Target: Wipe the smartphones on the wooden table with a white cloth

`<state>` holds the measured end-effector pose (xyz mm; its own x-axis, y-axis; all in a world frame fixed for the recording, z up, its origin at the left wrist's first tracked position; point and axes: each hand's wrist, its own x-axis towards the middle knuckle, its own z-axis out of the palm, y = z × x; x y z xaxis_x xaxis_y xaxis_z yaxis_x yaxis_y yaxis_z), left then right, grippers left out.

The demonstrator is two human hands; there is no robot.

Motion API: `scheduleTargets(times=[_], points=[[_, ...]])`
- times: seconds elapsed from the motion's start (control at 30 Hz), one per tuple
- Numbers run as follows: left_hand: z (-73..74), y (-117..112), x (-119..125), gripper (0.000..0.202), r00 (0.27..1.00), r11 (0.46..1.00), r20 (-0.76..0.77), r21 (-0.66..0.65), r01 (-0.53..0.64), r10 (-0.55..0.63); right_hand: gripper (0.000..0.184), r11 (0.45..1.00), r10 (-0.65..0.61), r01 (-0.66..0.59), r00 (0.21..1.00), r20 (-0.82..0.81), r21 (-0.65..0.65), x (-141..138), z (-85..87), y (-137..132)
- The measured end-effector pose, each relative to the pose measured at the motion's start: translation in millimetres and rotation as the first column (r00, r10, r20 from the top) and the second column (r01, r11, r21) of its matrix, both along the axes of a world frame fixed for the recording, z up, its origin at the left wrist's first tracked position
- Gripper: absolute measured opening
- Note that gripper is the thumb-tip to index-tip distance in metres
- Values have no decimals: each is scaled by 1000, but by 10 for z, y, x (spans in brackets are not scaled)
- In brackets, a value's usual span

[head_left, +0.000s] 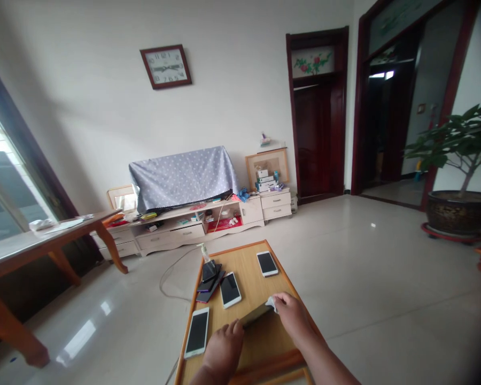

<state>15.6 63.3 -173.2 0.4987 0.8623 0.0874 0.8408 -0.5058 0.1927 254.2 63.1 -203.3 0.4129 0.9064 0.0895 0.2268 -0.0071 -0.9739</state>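
My left hand grips the near left end of a dark, thin phone, which is tilted above the small wooden table. At the phone's right end, my right hand pinches a crumpled white tissue against or close to its edge. A white phone lies screen up just left of my left hand. Beyond the hands rest another white phone and a third white phone. Several dark phones are stacked loosely along the left edge.
A clear pump bottle stands at the table's far left corner. Across the floor is a low white cabinet with a cloth-covered object. A wooden table is at left, and a potted plant at right.
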Motion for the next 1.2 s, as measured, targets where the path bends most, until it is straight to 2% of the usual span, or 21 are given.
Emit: scheduleTargets(times=[0.13, 0.23, 0.33, 0.43, 0.57, 0.67, 0.8, 0.87, 0.97, 1.0, 1.07, 1.2], points=[[81, 53, 14, 30, 988, 998, 146, -46, -40, 47, 41, 1000, 5, -1, 984, -178, 21, 24, 20, 45], [157, 67, 37, 33, 950, 990, 298, -127, -58, 94, 49, 1000, 6, 2, 956, -293, 25, 50, 39, 90], [170, 36, 61, 41, 878, 971, 452, -233, -53, 156, 53, 1000, -4, 5, 929, -369, 4, 82, 37, 119], [118, -18, 84, 51, 786, 937, 562, -346, -58, 256, 46, 999, -7, -8, 914, -407, -36, 106, 15, 107], [49, -55, 105, 58, 676, 884, 635, -464, -56, 376, 42, 993, 13, -63, 893, -449, -96, 103, -11, 65], [51, -40, 119, 60, 631, 868, 656, -494, -55, 414, 40, 993, 16, -71, 880, -475, -99, 77, -12, 56], [97, -12, 183, 56, 641, 896, 673, -442, -54, 370, 40, 996, -4, -43, 870, -493, -83, 21, -11, 58], [110, -14, 246, 58, 706, 930, 638, -360, -79, 307, 40, 996, -10, -32, 870, -492, -78, -20, -14, 50], [94, -27, 359, 79, 849, 969, 475, -187, -160, 232, 39, 997, -28, -8, 875, -482, -73, -78, -22, 34], [78, -28, 391, 80, 878, 973, 424, -145, -179, 225, 39, 997, -36, 0, 877, -480, -73, -89, -24, 30], [34, -20, 433, 75, 898, 975, 380, -110, -193, 220, 38, 997, -50, 14, 878, -477, -79, -83, -25, 29], [-94, 36, 412, 68, 900, 982, 394, -88, -166, 187, 40, 991, -129, 95, 876, -464, -97, 47, -16, 54]])
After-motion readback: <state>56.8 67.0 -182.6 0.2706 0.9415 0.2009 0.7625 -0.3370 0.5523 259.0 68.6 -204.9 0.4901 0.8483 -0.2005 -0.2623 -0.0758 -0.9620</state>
